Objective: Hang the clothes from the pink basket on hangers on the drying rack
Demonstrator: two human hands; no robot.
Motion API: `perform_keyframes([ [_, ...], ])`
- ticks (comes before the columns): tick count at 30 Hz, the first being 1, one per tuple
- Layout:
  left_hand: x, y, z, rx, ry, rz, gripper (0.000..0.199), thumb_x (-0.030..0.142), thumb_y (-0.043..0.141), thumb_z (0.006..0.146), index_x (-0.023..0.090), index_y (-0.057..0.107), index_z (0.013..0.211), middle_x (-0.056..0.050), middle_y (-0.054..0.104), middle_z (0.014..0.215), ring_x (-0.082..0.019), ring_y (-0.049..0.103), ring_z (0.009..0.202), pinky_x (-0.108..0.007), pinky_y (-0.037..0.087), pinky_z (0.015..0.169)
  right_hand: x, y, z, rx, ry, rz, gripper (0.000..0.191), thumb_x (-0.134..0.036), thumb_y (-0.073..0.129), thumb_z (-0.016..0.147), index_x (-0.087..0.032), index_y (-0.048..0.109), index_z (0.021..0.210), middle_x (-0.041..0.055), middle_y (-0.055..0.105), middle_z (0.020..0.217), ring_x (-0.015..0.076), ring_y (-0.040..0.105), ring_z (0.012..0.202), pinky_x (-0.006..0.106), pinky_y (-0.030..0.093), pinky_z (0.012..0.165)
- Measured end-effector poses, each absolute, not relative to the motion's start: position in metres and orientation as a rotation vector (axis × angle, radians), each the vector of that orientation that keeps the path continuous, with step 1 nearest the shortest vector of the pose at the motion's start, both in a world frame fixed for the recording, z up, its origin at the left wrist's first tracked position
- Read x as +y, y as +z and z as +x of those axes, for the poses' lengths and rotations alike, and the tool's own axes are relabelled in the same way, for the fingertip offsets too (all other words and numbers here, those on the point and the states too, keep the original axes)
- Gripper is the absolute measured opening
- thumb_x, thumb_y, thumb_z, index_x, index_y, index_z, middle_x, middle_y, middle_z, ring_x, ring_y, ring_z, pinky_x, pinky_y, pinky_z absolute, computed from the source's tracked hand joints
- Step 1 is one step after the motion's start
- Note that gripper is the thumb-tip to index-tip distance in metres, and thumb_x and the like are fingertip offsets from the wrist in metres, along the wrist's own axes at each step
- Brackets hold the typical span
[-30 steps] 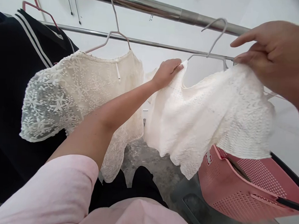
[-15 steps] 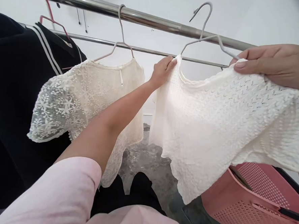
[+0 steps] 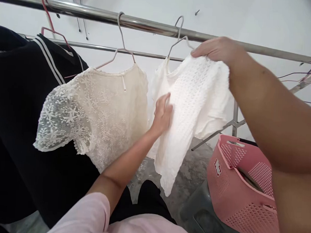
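A white knit top (image 3: pixel 183 107) hangs on a grey hanger (image 3: pixel 179 39), whose hook is over the upper metal rod. My right hand (image 3: pixel 219 49) grips the top's right shoulder together with the hanger arm beneath it. Against the front of the top, below the neckline, my left hand (image 3: pixel 163 113) rests with its fingers somewhat apart, not gripping the cloth. Just to the left, a cream lace blouse (image 3: pixel 106 106) hangs on another hanger (image 3: pixel 121 40).
Dark garments (image 3: pixel 15 122) hang at the left, one on a red hanger (image 3: pixel 54 31). The metal rod (image 3: pixel 95 16) crosses the view. A pink laundry basket (image 3: pixel 242 202) stands on a grey stool (image 3: pixel 204 218) at lower right. More hangers (image 3: pixel 304 78) are at far right.
The white top's hanger hook has come onto the rod, and the top has moved left, closer to the lace blouse. My left hand has let go of its shoulder and moved down.
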State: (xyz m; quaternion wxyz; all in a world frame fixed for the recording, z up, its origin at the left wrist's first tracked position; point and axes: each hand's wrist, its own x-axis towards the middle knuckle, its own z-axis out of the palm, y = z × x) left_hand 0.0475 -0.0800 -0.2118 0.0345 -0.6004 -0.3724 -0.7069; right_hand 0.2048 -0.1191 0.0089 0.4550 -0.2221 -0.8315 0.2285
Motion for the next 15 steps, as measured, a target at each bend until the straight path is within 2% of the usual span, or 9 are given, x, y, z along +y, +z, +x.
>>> perform_keyframes([
  [3,-0.087,-0.278,0.054,-1.253,-2.230,-1.824,0.064,0.065,0.036,0.100,0.025,0.042,0.150,-0.013,0.042,0.156,-0.026,0.034,0.150,-0.046,0.022,0.127,-0.119,-0.004,0.192,-2.072,0.536,-0.637,0.025,-0.007,0.073,0.076,-0.015,0.057,0.058,-0.0022,0.045,0.061,0.0092,0.049,0.065,0.027,0.048,0.075],
  [5,-0.088,-0.316,0.052,-1.365,-2.258,-1.831,0.069,0.066,0.036,0.099,0.021,0.040,0.150,-0.016,0.041,0.156,-0.027,0.035,0.149,-0.047,0.023,0.127,-0.120,-0.012,0.186,-2.041,0.552,-0.656,0.024,-0.009,0.071,0.080,-0.014,0.055,0.063,-0.0026,0.044,0.065,0.0076,0.047,0.064,0.023,0.044,0.066],
  [7,-0.088,-0.351,0.047,-1.472,-2.240,-1.836,0.071,0.067,0.038,0.098,0.019,0.040,0.150,-0.019,0.039,0.156,-0.029,0.033,0.149,-0.047,0.022,0.127,-0.117,-0.020,0.184,-1.996,0.593,-0.629,0.025,-0.022,0.065,0.092,-0.015,0.053,0.071,-0.0031,0.044,0.066,0.0062,0.043,0.059,0.021,0.037,0.057],
  [9,-0.089,-0.383,0.039,-1.602,-2.184,-1.835,0.071,0.066,0.040,0.097,0.019,0.040,0.150,-0.019,0.039,0.156,-0.030,0.033,0.150,-0.049,0.022,0.127,-0.108,-0.027,0.191,-1.998,0.617,-0.598,0.032,-0.041,0.050,0.102,-0.016,0.054,0.083,-0.0050,0.042,0.063,0.0064,0.033,0.051,0.022,0.028,0.049],
  [12,-0.092,-0.428,0.025,-1.797,-2.071,-1.857,0.067,0.063,0.042,0.096,0.019,0.044,0.147,-0.018,0.043,0.153,-0.031,0.036,0.148,-0.052,0.025,0.125,-0.085,-0.040,0.220,-2.022,0.519,-0.677,0.043,-0.057,0.033,0.104,-0.019,0.052,0.104,-0.0068,0.046,0.057,0.0080,0.025,0.043,0.023,0.023,0.046],
  [15,-0.092,-0.469,0.014,-1.994,-1.998,-1.889,0.061,0.058,0.044,0.095,0.016,0.052,0.139,-0.019,0.050,0.146,-0.031,0.041,0.144,-0.050,0.028,0.123,-0.055,-0.062,0.266,-2.045,0.360,-0.910,0.041,-0.054,0.034,0.104,-0.019,0.053,0.113,-0.0053,0.053,0.060,0.0083,0.030,0.043,0.024,0.026,0.050],
])
